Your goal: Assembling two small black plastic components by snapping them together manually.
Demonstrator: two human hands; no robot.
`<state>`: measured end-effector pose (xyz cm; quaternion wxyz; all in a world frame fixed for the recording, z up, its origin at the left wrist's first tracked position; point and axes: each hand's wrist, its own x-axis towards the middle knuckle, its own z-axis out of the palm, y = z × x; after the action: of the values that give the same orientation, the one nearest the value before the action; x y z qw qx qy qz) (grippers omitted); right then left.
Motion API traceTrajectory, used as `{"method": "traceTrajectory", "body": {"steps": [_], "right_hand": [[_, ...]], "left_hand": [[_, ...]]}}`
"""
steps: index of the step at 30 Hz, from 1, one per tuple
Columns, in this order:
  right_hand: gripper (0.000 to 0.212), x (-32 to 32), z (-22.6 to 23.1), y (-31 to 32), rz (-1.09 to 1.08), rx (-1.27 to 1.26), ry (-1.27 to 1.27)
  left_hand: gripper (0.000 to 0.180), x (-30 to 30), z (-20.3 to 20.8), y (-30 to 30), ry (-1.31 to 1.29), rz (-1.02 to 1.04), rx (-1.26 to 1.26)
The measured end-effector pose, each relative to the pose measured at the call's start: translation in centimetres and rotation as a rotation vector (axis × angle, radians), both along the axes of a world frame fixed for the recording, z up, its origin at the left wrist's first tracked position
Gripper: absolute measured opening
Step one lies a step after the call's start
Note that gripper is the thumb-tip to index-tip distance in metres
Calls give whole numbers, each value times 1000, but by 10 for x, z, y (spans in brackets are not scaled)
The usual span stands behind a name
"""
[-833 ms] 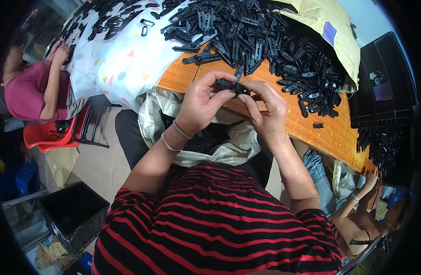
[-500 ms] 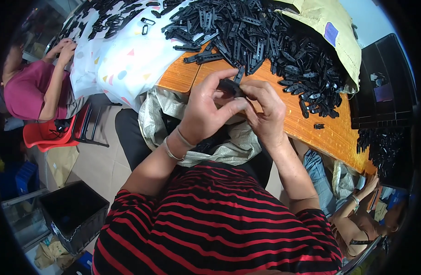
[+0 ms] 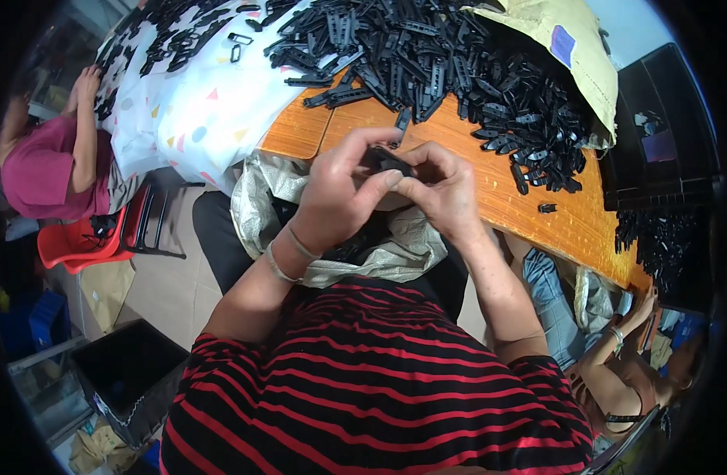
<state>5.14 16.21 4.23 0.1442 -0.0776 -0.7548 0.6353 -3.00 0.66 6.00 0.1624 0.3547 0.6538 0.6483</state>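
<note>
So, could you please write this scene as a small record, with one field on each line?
Held: black part, pinched by left hand and right hand together; finer details hidden by fingers
Table: orange-brown
Beyond hands: large heap of black pieces
Apart from heap: one small black piece, toward the right
Below hands: open, pale woven sack
Far left: co-worker in maroon top, red chair
Lower right: another person

The left hand (image 3: pixel 333 190) and right hand (image 3: pixel 446 188) partly hide the black part (image 3: pixel 389 159)
</note>
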Motion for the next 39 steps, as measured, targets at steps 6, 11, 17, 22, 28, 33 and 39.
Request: {"method": "traceTrajectory", "body": {"steps": [6, 11, 17, 22, 28, 33, 39], "right_hand": [[28, 2, -8, -14, -49, 172, -50], [30, 14, -8, -19, 105, 315, -72], [12, 35, -10, 43, -104, 527, -18], [11, 34, 6, 113, -370, 1115, -110], [17, 19, 13, 118, -130, 1250, -153], [24, 3, 7, 115, 4, 1235, -141], [24, -9, 2, 107, -49, 933, -20]], "left_hand": [[23, 3, -8, -5, -331, 27, 90], [14, 1, -6, -30, -270, -33, -159], [16, -18, -29, -59, 461, -20, -399], [21, -38, -26, 8, 612, 118, -277], [22, -68, -36, 54, 971, -47, -397], [16, -68, -26, 53, 1045, -51, -435], [19, -62, -32, 43, 1039, -30, -402]]}}
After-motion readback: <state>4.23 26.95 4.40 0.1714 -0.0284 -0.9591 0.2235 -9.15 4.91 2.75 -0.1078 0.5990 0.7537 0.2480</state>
